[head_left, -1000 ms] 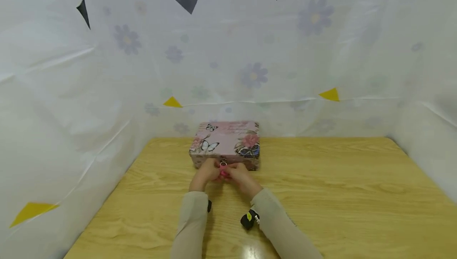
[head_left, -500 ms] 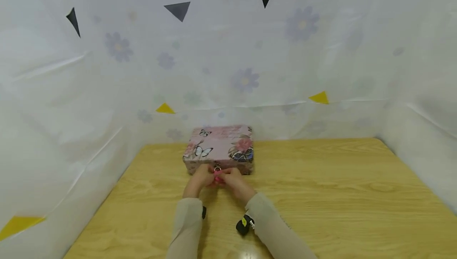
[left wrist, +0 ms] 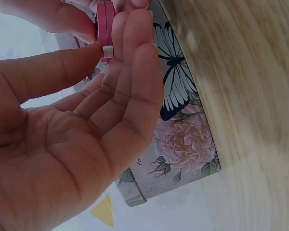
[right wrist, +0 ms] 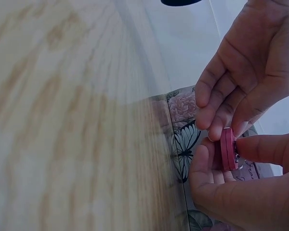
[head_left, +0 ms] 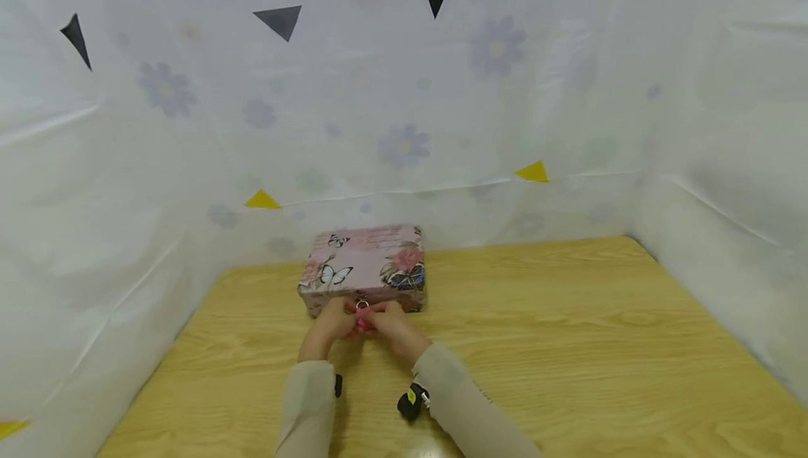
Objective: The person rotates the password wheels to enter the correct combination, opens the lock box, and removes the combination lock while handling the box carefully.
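A pink padlock (head_left: 362, 320) hangs by its silver shackle at the latch on the front of a pink decorated box (head_left: 360, 261). My left hand (head_left: 332, 319) pinches it from the left, thumb on one face and fingers behind. My right hand (head_left: 396, 326) grips it from the right. In the right wrist view, the right thumb presses the padlock's (right wrist: 227, 149) face beside small dark dials. A small pale tab shows at the end of the padlock (left wrist: 104, 33) in the left wrist view. Fingers hide part of its body.
The box stands near the back edge of a wooden table (head_left: 543, 325). White floral sheeting (head_left: 353, 93) rises behind it and along both sides. A black wrist camera (head_left: 410, 403) hangs below the right sleeve.
The head view has turned right, so the box and hands appear further left and slightly lower. Both hands keep hold of the padlock at the box's front.
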Motion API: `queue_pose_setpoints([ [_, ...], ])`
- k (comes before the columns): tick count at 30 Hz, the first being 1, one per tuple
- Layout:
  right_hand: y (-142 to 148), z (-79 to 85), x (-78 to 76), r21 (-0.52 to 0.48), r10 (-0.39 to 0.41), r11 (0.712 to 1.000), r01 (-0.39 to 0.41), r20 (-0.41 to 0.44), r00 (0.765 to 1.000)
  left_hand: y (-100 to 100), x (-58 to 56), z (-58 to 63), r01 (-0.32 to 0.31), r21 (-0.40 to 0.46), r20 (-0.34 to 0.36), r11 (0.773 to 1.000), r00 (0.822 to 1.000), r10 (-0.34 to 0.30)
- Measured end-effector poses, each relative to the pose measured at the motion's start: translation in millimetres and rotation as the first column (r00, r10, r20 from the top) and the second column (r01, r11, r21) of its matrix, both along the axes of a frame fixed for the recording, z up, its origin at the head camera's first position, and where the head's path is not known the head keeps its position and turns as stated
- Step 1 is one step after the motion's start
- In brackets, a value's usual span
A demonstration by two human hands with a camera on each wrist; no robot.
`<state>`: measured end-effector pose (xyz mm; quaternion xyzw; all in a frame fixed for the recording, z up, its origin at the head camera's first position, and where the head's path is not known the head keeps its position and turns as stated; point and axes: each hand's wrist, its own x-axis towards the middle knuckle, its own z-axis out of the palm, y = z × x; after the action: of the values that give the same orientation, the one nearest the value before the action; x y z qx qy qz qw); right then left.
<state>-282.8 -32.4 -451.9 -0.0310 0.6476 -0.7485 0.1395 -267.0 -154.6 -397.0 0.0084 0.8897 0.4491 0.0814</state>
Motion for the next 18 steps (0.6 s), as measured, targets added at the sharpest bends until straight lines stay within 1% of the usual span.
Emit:
queue_pose_setpoints([
  [4,-0.8,1.0,1.0,-0.009,-0.007,1.000,0.007,-0.002,1.000,-0.7,-0.4,0.2,-0.005,0.004,0.012,1.000,1.000,0.005],
  [10,0.2,4.5,1.1,-0.013,-0.014,1.000,0.014,0.000,1.000,-0.6,-3.0,-0.6,-0.007,-0.012,0.013,1.000,1.000,0.007],
  [18,-0.5,4.5,0.9,0.001,-0.005,1.000,0.005,-0.003,1.000,-0.3,-3.7,-1.6,-0.027,0.033,0.042,0.999,0.999,0.026],
])
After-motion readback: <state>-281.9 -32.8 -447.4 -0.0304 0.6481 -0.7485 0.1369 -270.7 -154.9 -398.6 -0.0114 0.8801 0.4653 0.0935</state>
